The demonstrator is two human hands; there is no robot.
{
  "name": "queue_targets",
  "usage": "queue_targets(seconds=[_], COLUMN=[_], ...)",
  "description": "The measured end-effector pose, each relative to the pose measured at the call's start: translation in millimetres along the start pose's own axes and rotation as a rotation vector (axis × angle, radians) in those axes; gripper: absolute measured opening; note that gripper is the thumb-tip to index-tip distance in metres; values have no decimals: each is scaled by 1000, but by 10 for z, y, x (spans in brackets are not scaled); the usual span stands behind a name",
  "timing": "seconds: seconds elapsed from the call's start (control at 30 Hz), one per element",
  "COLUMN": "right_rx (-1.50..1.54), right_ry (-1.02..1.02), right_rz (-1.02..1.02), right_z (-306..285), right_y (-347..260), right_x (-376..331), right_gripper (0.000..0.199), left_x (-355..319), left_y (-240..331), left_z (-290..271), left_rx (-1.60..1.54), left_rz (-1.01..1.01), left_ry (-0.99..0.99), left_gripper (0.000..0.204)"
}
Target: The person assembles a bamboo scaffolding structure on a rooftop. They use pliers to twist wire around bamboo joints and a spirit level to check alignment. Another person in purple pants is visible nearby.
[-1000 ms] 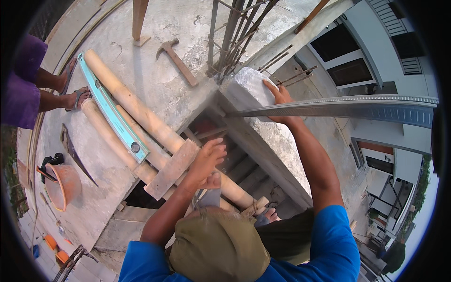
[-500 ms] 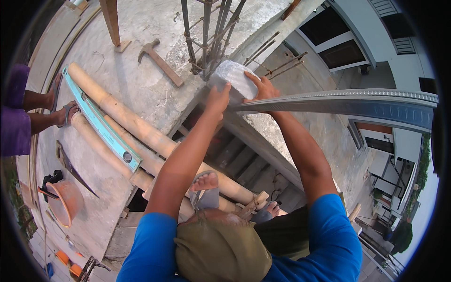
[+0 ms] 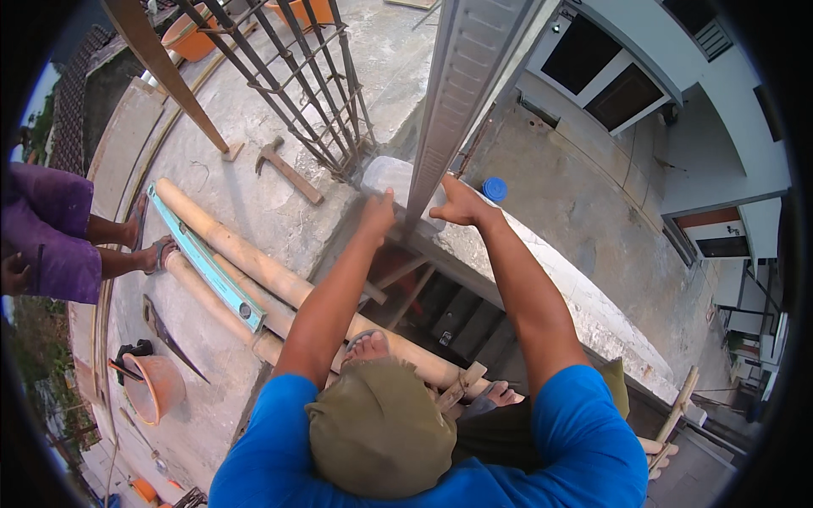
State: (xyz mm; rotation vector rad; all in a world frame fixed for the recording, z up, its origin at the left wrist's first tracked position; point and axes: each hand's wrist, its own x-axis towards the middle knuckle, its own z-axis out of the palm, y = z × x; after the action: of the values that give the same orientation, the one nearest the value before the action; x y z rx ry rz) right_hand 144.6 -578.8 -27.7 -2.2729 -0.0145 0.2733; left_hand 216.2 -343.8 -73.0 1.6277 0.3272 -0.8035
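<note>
A pale, rounded-edged block (image 3: 388,175) lies at the ledge corner by the rebar column, between my hands. My left hand (image 3: 378,212) is closed against its near left side, thumb up. My right hand (image 3: 461,204) is closed around its right end, thumb bent inward. A long grey ribbed metal profile (image 3: 466,93) rises in front of the block and hides its right part. Some of my right fingertips are hidden behind the block and profile.
The rebar column (image 3: 313,93) stands beyond the block. A hammer (image 3: 290,172), bamboo poles (image 3: 246,245), a turquoise spirit level (image 3: 203,258), a handsaw (image 3: 169,337) and an orange bucket (image 3: 157,388) lie to the left. Another person's legs (image 3: 110,245) stand far left. Below me opens a stairwell (image 3: 461,317).
The view has shifted, and the metal profile now stands upright across the block rather than stretching right. Both hands remain at the block; my right hand sits lower on its right end.
</note>
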Motion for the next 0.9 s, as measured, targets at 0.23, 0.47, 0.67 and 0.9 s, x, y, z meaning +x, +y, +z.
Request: queue_targets(seconds=[0.23,0.47,0.67,0.9], right_rx=[-143,-21,9,23], right_ry=[148,226,247,259], right_rz=[-12,-75,-84,-98], right_z=[169,301,258,310], right_y=[-143,-176,-72,-24], right_x=[-436,-433,-482,-455], right_gripper=[122,116,114,113], left_x=[26,-190,-257,-121], left_y=[-24,49,47,143], left_z=[-32,-136,-66,-248], left_rx=[-1,12,9,-96], left_rz=[31,78,120,148], left_ry=[-96,-25,-55,-2], left_gripper=[47,49,57,62])
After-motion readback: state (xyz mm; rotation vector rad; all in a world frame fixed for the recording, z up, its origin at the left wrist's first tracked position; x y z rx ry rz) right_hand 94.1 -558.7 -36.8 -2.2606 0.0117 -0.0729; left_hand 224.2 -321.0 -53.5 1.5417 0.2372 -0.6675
